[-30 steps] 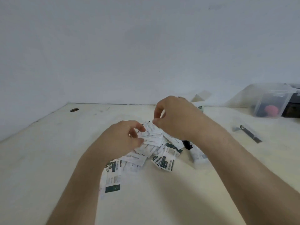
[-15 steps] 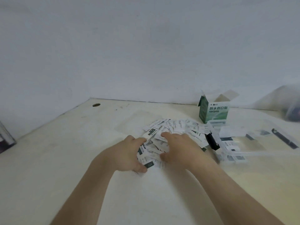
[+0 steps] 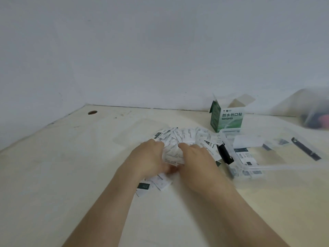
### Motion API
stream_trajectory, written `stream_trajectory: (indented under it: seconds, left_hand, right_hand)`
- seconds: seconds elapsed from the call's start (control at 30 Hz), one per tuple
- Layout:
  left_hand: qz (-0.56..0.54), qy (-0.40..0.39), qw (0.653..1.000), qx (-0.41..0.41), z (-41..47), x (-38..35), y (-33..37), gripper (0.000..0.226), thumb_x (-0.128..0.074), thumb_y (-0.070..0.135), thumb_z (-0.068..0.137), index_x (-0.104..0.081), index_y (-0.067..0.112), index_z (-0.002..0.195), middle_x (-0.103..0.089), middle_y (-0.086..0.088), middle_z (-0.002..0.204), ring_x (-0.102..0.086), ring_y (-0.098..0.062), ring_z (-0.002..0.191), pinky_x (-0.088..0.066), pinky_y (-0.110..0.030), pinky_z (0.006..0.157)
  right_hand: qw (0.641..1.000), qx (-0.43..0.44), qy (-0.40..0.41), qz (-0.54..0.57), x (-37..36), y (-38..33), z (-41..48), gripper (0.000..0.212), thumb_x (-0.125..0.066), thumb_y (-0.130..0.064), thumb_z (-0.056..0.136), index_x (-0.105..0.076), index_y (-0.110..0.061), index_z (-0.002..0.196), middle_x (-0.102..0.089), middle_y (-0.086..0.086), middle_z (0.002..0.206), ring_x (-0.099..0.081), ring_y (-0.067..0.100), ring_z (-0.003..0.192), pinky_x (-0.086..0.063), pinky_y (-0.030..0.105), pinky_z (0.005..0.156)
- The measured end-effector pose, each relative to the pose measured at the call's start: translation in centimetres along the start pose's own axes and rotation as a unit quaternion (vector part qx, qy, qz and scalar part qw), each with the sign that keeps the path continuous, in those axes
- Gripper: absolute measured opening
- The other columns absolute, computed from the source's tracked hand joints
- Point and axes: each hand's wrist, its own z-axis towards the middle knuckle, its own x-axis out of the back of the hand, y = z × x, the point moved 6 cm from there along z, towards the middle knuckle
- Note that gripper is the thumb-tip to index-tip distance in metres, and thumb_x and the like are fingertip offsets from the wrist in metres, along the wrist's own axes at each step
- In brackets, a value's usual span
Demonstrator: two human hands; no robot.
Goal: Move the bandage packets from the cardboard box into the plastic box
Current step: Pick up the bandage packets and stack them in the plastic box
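Observation:
Several white bandage packets lie in a loose heap on the cream table, just beyond my hands. My left hand and my right hand close in on the near part of the heap from both sides, fingers curled round a bunch of packets between them. More packets lie under my left wrist. The green and white cardboard box stands open at the back right. The clear plastic box sits to the right of the heap, with a few packets inside.
A black clip sits on the plastic box's left wall. A clear lid lies flat behind the heap. A black tool lies at the right, and another clear container is blurred at the far right. A round hole marks the table's back left.
My hands dropped from a raised pinch onto the heap and now gather packets between them. The view shifted, bringing the cardboard box and plastic box into sight.

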Motion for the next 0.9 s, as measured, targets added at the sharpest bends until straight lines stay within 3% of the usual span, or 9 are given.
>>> stream_trajectory:
  seconds: [0.13, 0.3, 0.4, 0.47, 0.57, 0.63, 0.73, 0.8, 0.9]
  left_hand:
    - [-0.148, 0.027, 0.989, 0.000, -0.2, -0.1, 0.4, 0.074, -0.079, 0.028, 0.077, -0.043, 0.028, 0.142, -0.051, 0.005, 0.138, -0.051, -0.015, 0.123, -0.042, -0.024, 0.095]
    - [-0.286, 0.088, 0.954, -0.010, -0.5, 1.2, -0.7, 0.038, -0.084, 0.016, 0.070, -0.072, 0.029, 0.104, -0.075, 0.007, 0.090, -0.069, -0.010, 0.074, -0.056, -0.033, 0.072]
    - [-0.379, 0.114, 0.918, -0.012, -0.5, 1.9, -1.5, 0.022, -0.080, 0.009, 0.077, -0.073, 0.027, 0.088, -0.076, 0.002, 0.082, -0.073, -0.024, 0.078, -0.059, -0.042, 0.080]
    - [-0.448, 0.114, 0.886, -0.015, -0.6, 2.3, -1.6, 0.013, -0.075, 0.011, 0.083, -0.074, 0.020, 0.092, -0.077, -0.001, 0.085, -0.072, -0.029, 0.085, -0.060, -0.037, 0.078]
    - [-0.544, 0.119, 0.831, -0.008, -0.7, 2.8, -2.0, 0.015, -0.069, 0.012, 0.087, -0.073, 0.009, 0.102, -0.076, -0.006, 0.092, -0.073, -0.027, 0.082, -0.057, -0.024, 0.066]
    - [-0.587, 0.138, 0.797, -0.002, -0.9, 3.2, -2.3, 0.015, -0.068, 0.012, 0.088, -0.072, 0.008, 0.102, -0.076, -0.009, 0.095, -0.072, -0.025, 0.079, -0.055, -0.022, 0.061]
    - [-0.627, 0.153, 0.763, -0.030, -1.3, 3.7, -1.9, 0.014, -0.068, 0.008, 0.087, -0.073, 0.010, 0.100, -0.075, -0.009, 0.097, -0.071, -0.025, 0.083, -0.056, -0.025, 0.065]
    - [-0.582, 0.197, 0.787, -0.056, -1.7, 4.2, -1.4, 0.013, -0.070, 0.006, 0.086, -0.072, 0.012, 0.097, -0.076, -0.003, 0.093, -0.072, -0.023, 0.085, -0.058, -0.030, 0.073]
    - [-0.424, 0.300, 0.849, -0.102, -2.6, 5.2, -0.6, 0.018, -0.074, 0.003, 0.080, -0.070, 0.021, 0.083, -0.071, 0.005, 0.076, -0.068, -0.014, 0.073, -0.057, -0.034, 0.070]
  right_hand:
    - [0.998, 0.005, -0.002, 0.055, 0.4, -0.1, -0.2, 0.052, -0.060, -0.021, 0.087, -0.043, -0.018, 0.137, -0.054, 0.010, 0.125, -0.048, 0.031, 0.116, -0.037, 0.033, 0.090]
    - [0.994, -0.012, 0.032, 0.106, 0.5, 0.4, 0.1, 0.044, -0.058, -0.018, 0.086, -0.051, -0.020, 0.130, -0.057, 0.008, 0.117, -0.052, 0.029, 0.112, -0.043, 0.034, 0.091]
    - [0.981, -0.026, 0.067, 0.180, 0.9, 0.9, 0.0, 0.033, -0.055, -0.015, 0.090, -0.055, -0.019, 0.123, -0.061, 0.004, 0.101, -0.055, 0.023, 0.098, -0.045, 0.035, 0.084]
    - [0.955, -0.037, 0.092, 0.278, 1.3, 1.1, 0.0, 0.025, -0.060, -0.016, 0.091, -0.056, -0.022, 0.115, -0.059, -0.003, 0.084, -0.057, 0.016, 0.081, -0.048, 0.032, 0.073]
    - [0.893, -0.073, 0.095, 0.433, 1.2, 1.4, -0.1, 0.043, -0.070, -0.018, 0.087, -0.049, -0.029, 0.123, -0.055, -0.003, 0.093, -0.056, 0.011, 0.079, -0.047, 0.018, 0.060]
    - [0.856, -0.108, 0.069, 0.502, 0.8, 1.5, -0.2, 0.063, -0.072, -0.026, 0.087, -0.037, -0.033, 0.138, -0.053, -0.001, 0.114, -0.060, 0.012, 0.095, -0.053, 0.023, 0.070]
    - [0.694, -0.148, -0.027, 0.704, 0.0, 0.5, -0.6, 0.070, -0.073, -0.027, 0.087, -0.034, -0.024, 0.145, -0.058, 0.006, 0.124, -0.067, 0.021, 0.102, -0.059, 0.037, 0.085]
    - [0.608, -0.162, -0.072, 0.774, 0.0, -0.2, -1.0, 0.057, -0.072, -0.030, 0.087, -0.047, -0.012, 0.134, -0.062, 0.015, 0.124, -0.068, 0.028, 0.106, -0.059, 0.038, 0.082]
    - [0.547, -0.171, -0.102, 0.813, -0.1, -0.8, -1.1, 0.050, -0.069, -0.040, 0.085, -0.054, -0.005, 0.116, -0.062, 0.025, 0.126, -0.066, 0.034, 0.110, -0.059, 0.044, 0.081]
